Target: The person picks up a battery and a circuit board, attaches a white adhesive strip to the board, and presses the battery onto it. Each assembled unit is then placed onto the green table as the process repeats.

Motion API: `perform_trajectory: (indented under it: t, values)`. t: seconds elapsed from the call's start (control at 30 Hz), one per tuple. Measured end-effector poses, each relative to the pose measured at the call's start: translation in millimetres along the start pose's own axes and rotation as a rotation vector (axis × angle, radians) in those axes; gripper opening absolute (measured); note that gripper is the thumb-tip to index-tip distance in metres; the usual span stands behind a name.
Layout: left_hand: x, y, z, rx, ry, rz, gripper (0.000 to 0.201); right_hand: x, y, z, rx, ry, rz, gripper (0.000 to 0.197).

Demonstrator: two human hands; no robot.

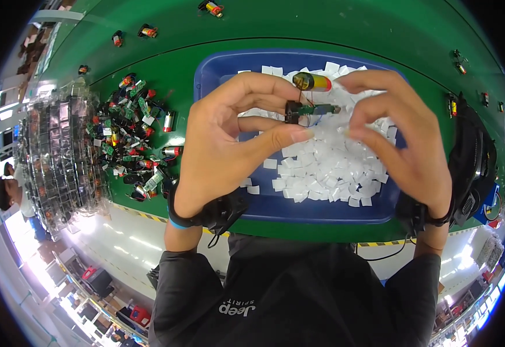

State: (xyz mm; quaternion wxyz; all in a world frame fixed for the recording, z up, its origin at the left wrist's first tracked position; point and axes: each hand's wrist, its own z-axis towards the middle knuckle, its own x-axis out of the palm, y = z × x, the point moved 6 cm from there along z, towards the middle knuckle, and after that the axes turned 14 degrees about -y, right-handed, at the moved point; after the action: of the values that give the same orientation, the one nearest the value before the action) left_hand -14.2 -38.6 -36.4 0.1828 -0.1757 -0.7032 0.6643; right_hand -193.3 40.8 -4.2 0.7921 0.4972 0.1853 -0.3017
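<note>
My left hand point(223, 136) is closed on a small circuit board assembly point(316, 110), gripping the black part at its left end between thumb and fingers. Thin wires run from the board to a battery cell point(312, 81), yellow and dark with a red end, beside my left fingertips. My right hand point(397, 115) hovers just to the right of the board, thumb and fingers apart, with nothing visible between them. Below both hands sits a blue tray point(322, 215) holding a heap of small white square pieces point(327, 168).
Left of the tray lies a pile of similar board-and-battery assemblies point(133, 136) on the green table point(171, 63). Beyond it stand stacked clear plastic trays point(61, 156). More assemblies point(452, 106) lie scattered along the far and right sides. A black bag point(473, 156) rests at the right.
</note>
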Motion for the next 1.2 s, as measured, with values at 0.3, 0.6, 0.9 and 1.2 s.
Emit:
perform_trajectory:
  t: [0.3, 0.6, 0.9, 1.2]
  values:
    - [13, -1, -5, 0.035, 0.089, 0.027, 0.035, 7, -6, -2, 0.233, -0.113, 0.215, 0.023]
    - [12, 3, -6, 0.056, 0.071, 0.192, 0.026, 9, 1, -6, 0.088, -0.025, 0.177, 0.027]
    - [18, -1, -10, -0.004, 0.113, 0.069, 0.017, 9, -3, -8, 0.304, -0.159, 0.357, 0.031]
    - [15, 6, -9, -0.054, 0.232, 0.121, 0.012, 12, 7, -8, 0.134, -0.073, 0.245, 0.033]
